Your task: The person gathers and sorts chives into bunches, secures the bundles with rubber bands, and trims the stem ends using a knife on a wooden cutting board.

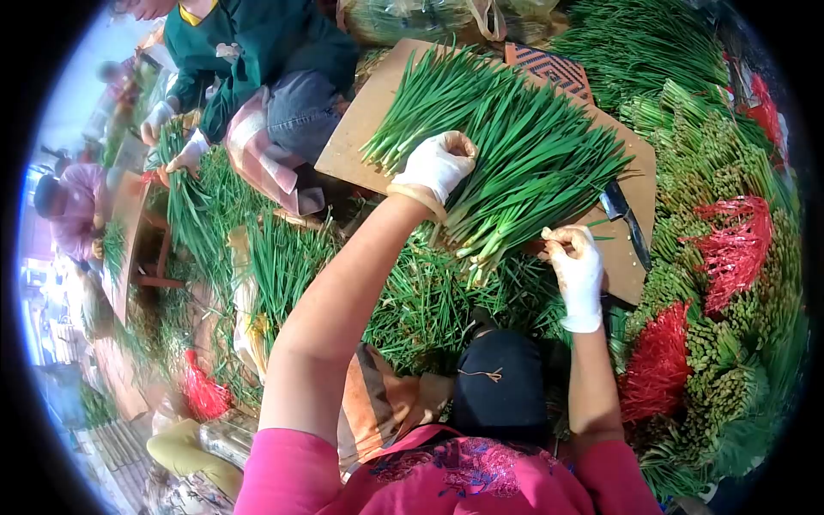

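Left hand, gloved, clamped on chives fanned across board. Right hand pinches stem ends at bundle base. Judgement: keep bases flush, grip firm mid-bundle, stay clear of knife just right of bundle.

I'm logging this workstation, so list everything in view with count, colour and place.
green stalks: one fanned pile, green, on the board
wooden board: one, brown, centre top
knife: one, dark, board's right edge
tied bundles: many, green, stacked right
red ties: several bunches, right
co-worker: one, green top, upper left
left hand: white glove, on the stalks
right hand: white glove, pinching at the stalk ends
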Tool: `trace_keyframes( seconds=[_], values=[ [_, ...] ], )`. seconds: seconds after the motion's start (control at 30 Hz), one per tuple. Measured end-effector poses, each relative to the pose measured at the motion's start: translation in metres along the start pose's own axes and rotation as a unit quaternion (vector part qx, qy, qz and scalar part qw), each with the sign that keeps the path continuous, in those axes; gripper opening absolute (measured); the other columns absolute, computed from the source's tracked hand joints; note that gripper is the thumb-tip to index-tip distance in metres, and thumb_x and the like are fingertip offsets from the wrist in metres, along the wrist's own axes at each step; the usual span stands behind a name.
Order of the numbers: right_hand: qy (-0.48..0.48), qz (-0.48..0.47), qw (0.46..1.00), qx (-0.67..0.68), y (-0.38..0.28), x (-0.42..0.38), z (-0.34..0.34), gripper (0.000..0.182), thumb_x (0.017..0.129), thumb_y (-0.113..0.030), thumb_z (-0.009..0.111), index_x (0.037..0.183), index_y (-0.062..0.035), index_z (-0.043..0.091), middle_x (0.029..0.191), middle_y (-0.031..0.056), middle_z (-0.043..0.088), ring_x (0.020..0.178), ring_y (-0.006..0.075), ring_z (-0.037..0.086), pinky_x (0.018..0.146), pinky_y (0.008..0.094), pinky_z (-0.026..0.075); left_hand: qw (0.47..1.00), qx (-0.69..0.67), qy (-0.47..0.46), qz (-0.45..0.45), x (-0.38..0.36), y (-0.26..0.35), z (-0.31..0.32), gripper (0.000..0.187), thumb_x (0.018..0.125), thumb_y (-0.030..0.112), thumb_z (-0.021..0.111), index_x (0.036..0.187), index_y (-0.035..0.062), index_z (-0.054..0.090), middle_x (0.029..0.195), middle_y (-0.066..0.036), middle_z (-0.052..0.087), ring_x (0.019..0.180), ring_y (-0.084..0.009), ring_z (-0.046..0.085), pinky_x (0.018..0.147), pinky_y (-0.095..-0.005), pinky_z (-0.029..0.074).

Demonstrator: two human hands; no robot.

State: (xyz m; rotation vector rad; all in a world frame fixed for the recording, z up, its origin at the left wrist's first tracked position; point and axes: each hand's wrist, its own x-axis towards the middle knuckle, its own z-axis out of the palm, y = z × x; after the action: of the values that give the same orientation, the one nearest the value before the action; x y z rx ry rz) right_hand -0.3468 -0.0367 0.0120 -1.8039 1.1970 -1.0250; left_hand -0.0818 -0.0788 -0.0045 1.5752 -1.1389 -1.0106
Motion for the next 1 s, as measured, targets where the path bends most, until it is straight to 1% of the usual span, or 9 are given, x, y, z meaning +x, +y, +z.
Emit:
trace_keyframes(
  seconds=[0.1,0.17,0.23,0.3,0.33,0.47,0.67,0.8,1.0],
  values=[
    [0.060,0.047,0.974,0.215,0.013,0.008,0.030,0.012,0.076,0.009,0.063,0.077,0.0006,0.055,0.084,0.0057,0.056,0.076,0.0115,0.054,0.071,0.0237,0.047,0.998,-0.065,0.005,-0.001,-0.008,-0.002,0.006,0.010,0.075,-0.001,0.065,0.081,0.0055,0.060,0.085,0.001,0.062,0.078,-0.0075,0.054,0.077,-0.0208,0.043],
    [0.093,0.024,0.974,0.205,0.014,0.014,0.043,0.012,0.076,0.009,0.063,0.076,0.0003,0.054,0.084,0.0056,0.056,0.076,0.0114,0.054,0.071,0.0242,0.048,0.989,-0.147,-0.002,0.009,-0.012,-0.006,0.010,0.011,0.075,-0.003,0.063,0.082,0.0048,0.059,0.084,0.001,0.061,0.079,-0.0077,0.054,0.078,-0.0213,0.043],
    [0.108,-0.090,0.981,0.132,0.001,0.020,0.050,0.015,0.076,0.008,0.061,0.076,-0.0025,0.051,0.082,0.0056,0.056,0.075,0.0137,0.054,0.069,0.0262,0.048,0.992,-0.124,0.015,0.003,-0.018,-0.002,0.012,0.012,0.075,-0.003,0.063,0.082,0.0047,0.059,0.084,0.000,0.061,0.078,-0.0075,0.054,0.078,-0.0212,0.043],
    [0.113,-0.122,0.985,0.049,-0.014,0.026,0.054,0.016,0.074,0.007,0.062,0.076,-0.0031,0.050,0.082,0.0083,0.057,0.073,0.0186,0.056,0.067,0.0312,0.048,0.996,-0.087,0.032,0.007,-0.022,0.000,0.016,0.013,0.074,-0.004,0.062,0.083,0.0048,0.058,0.083,0.001,0.060,0.078,-0.0076,0.053,0.077,-0.0209,0.043],
    [0.130,-0.199,0.971,-0.028,-0.017,0.035,0.056,0.018,0.071,0.005,0.064,0.076,-0.0036,0.050,0.082,0.0104,0.057,0.072,0.0246,0.057,0.064,0.0363,0.047,0.995,-0.091,0.027,0.005,-0.024,-0.001,0.018,0.014,0.074,-0.004,0.062,0.083,0.0048,0.058,0.082,0.001,0.059,0.078,-0.0075,0.053,0.076,-0.0209,0.043],
    [0.030,-0.300,0.948,-0.100,-0.041,0.071,0.067,0.015,0.070,-0.002,0.066,0.075,-0.0052,0.052,0.076,0.0099,0.060,0.068,0.0318,0.059,0.059,0.0408,0.046,0.992,-0.121,0.027,-0.004,-0.029,-0.010,0.027,0.015,0.072,-0.001,0.064,0.084,0.0060,0.057,0.075,0.000,0.057,0.070,-0.0077,0.052,0.067,-0.0218,0.044],
    [-0.210,-0.114,0.939,-0.248,-0.039,0.103,0.081,0.016,0.073,-0.025,0.064,0.077,-0.0088,0.063,0.084,0.0105,0.062,0.079,0.0315,0.060,0.069,0.0410,0.048,0.960,-0.265,0.081,0.031,-0.015,-0.034,0.009,0.020,0.074,-0.004,0.067,0.085,0.0067,0.055,0.076,-0.002,0.058,0.066,-0.0077,0.054,0.060,-0.0199,0.044],
    [-0.260,-0.085,0.909,-0.316,-0.055,0.109,0.086,0.019,0.075,-0.026,0.060,0.082,-0.0100,0.067,0.089,0.0119,0.064,0.084,0.0317,0.062,0.074,0.0401,0.049,0.897,-0.436,0.062,-0.029,-0.020,-0.031,0.004,0.019,0.074,-0.003,0.067,0.086,0.0056,0.055,0.073,-0.004,0.060,0.061,-0.0128,0.057,0.054,-0.0212,0.044],
    [-0.322,-0.059,0.860,-0.392,-0.061,0.123,0.101,0.022,0.072,-0.024,0.060,0.083,-0.0062,0.067,0.085,0.0167,0.064,0.083,0.0349,0.061,0.073,0.0406,0.049,0.863,-0.503,0.055,-0.009,-0.026,-0.046,0.006,0.016,0.077,-0.002,0.066,0.089,0.0038,0.057,0.076,-0.008,0.061,0.065,-0.0150,0.059,0.054,-0.0230,0.044]
  ],
)
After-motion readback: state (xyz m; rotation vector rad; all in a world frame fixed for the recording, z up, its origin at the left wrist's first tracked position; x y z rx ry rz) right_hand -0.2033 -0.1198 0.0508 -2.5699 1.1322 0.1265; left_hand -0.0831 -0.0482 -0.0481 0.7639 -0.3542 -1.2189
